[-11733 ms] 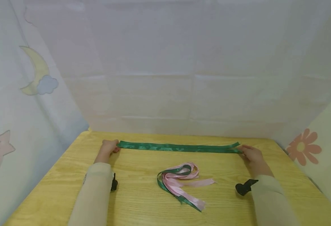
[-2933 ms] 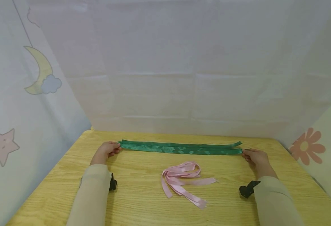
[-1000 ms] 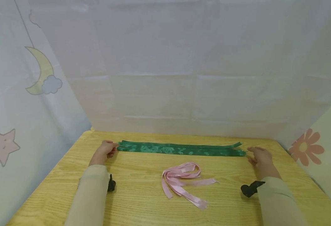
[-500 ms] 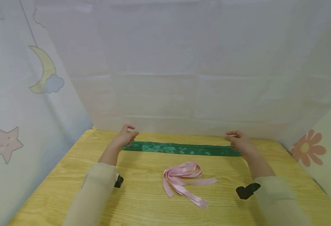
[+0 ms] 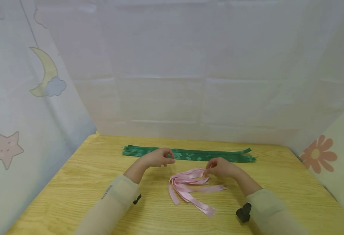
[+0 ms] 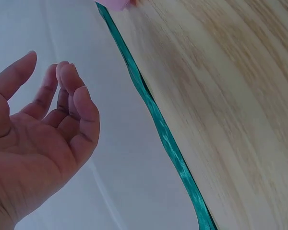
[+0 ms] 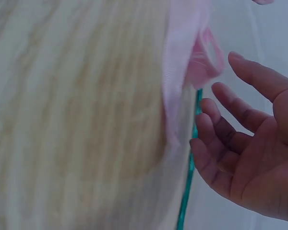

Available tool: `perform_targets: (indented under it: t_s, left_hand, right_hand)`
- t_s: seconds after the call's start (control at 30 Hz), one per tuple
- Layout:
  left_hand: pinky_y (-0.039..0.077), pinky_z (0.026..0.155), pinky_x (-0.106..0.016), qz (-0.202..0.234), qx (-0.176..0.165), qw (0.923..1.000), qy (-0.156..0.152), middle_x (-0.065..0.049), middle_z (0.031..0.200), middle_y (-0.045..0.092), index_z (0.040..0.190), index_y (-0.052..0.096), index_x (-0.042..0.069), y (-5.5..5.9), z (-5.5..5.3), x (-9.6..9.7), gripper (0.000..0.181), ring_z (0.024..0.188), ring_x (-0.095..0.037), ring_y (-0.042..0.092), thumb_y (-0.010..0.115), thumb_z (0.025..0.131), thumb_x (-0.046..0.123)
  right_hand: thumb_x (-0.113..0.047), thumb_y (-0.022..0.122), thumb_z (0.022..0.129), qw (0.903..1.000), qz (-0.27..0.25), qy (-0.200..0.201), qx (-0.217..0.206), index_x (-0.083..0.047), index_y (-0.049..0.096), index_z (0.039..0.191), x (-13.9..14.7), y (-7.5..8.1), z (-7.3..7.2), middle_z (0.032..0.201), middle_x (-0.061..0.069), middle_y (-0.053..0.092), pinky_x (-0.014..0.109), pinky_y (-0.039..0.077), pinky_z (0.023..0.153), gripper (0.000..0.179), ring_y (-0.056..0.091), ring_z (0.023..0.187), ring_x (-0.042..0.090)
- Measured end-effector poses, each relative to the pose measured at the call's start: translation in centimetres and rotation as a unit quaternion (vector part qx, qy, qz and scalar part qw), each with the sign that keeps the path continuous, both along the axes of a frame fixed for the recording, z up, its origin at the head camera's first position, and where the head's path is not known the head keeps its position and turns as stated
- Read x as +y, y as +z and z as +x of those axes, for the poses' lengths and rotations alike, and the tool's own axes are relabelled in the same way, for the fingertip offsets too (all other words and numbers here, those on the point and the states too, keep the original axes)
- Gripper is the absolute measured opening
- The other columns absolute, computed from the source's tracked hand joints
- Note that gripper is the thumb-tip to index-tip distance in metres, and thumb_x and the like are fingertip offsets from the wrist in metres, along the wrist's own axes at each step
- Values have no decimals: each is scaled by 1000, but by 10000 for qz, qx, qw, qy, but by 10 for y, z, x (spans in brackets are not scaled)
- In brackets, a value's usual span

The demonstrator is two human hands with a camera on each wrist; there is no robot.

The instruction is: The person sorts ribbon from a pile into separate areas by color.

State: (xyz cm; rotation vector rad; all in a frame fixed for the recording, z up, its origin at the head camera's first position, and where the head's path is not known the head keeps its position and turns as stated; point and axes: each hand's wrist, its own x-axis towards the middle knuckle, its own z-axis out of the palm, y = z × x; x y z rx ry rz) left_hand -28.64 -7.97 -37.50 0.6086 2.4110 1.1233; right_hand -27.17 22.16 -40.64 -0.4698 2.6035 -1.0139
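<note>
Green satin ribbons [image 5: 195,155] lie side by side, stretched straight across the far part of the table. In front of them rests a looped bundle of pink satin ribbons [image 5: 185,188], its cut ends pointing toward the near right. My left hand [image 5: 158,157] hovers up and left of the bundle, overlapping the green ribbons in the head view. Its fingers are loosely bent and hold nothing. My right hand [image 5: 222,167] is right at the bundle's far-right loop. In the right wrist view its thumb and fingers stand apart beside the pink ribbon [image 7: 176,62], with nothing between them.
The yellow wood-grain table [image 5: 148,212] ends at a pale hanging cloth [image 5: 172,98] behind the green ribbons. Printed side cloths flank it, with a moon [image 5: 46,68] and a star on the left and a flower [image 5: 315,153] on the right.
A green ribbon left the pink bundle and now lies with the other green one. Both hands have let go of the green ribbon ends and moved inward and nearer, to the pink bundle.
</note>
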Motion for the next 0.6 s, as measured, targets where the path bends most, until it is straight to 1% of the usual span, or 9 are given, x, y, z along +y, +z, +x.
perform_targets:
  t_s: [0.13, 0.2, 0.23, 0.37, 0.4, 0.47, 0.53, 0.6]
  left_hand:
    - [44, 71, -46, 35, 1, 10000, 42, -17, 97, 59, 107, 58, 10, 1, 2, 4, 18, 84, -31, 55, 57, 94, 22]
    - [45, 72, -47, 30, -24, 10000, 31, -17, 98, 59, 108, 58, 8, 2, 3, 5, 20, 82, -29, 55, 57, 94, 22]
    - [45, 72, -47, 14, -25, 10000, 21, -15, 97, 60, 109, 58, 7, 2, 3, 5, 22, 81, -27, 54, 57, 94, 22]
    - [45, 74, -47, -20, -10, 10000, -66, -12, 97, 61, 113, 58, 5, 2, 3, 10, 28, 84, -27, 55, 58, 93, 24]
    - [45, 75, -48, -12, -18, 10000, -82, -12, 97, 61, 114, 59, 5, 3, 3, 12, 28, 86, -29, 55, 58, 93, 24]
    - [45, 75, -45, -18, 34, 9999, -134, -11, 95, 60, 114, 59, 6, 2, 4, 17, 29, 89, -30, 55, 59, 92, 24]
    - [46, 75, -40, -22, 162, 9996, -219, -8, 95, 60, 114, 60, 7, 2, 4, 24, 30, 90, -27, 56, 61, 91, 26]
    - [46, 76, -36, -48, 319, 9989, -333, -4, 98, 60, 116, 60, 8, 1, 5, 32, 32, 93, -23, 56, 62, 90, 27]
  right_hand:
    - [-20, 70, 83, 9999, 40, -86, 111, -5, 65, 87, -4, -7, 0, 79, 0, 59, 31, 42, 62, 16, 48, 71, 16]
    - [-19, 70, 83, 9999, -3, -89, 94, -6, 66, 86, -4, -8, 1, 79, 0, 61, 31, 41, 64, 14, 49, 73, 16]
    - [-19, 70, 83, 9999, -15, -102, 92, -6, 66, 85, -5, -7, 1, 79, 0, 61, 31, 41, 64, 13, 48, 73, 16]
    - [-15, 65, 87, 9996, -240, 28, 138, -4, 67, 86, -6, 1, 5, 80, 3, 64, 31, 40, 60, 12, 49, 70, 16]
    - [-16, 64, 88, 9994, -278, 60, 189, -3, 67, 86, -6, 3, 5, 80, 4, 64, 31, 41, 60, 13, 49, 70, 16]
    - [-17, 64, 88, 9987, -388, 163, 278, -3, 66, 87, -9, 9, 6, 81, 5, 64, 32, 43, 61, 14, 51, 71, 16]
    - [-19, 64, 89, 9978, -497, 283, 348, -3, 66, 88, -13, 15, 8, 82, 6, 64, 33, 44, 65, 16, 54, 75, 18]
    - [-23, 64, 89, 9971, -568, 352, 369, -6, 66, 88, -18, 21, 10, 82, 3, 64, 33, 44, 67, 17, 54, 76, 19]
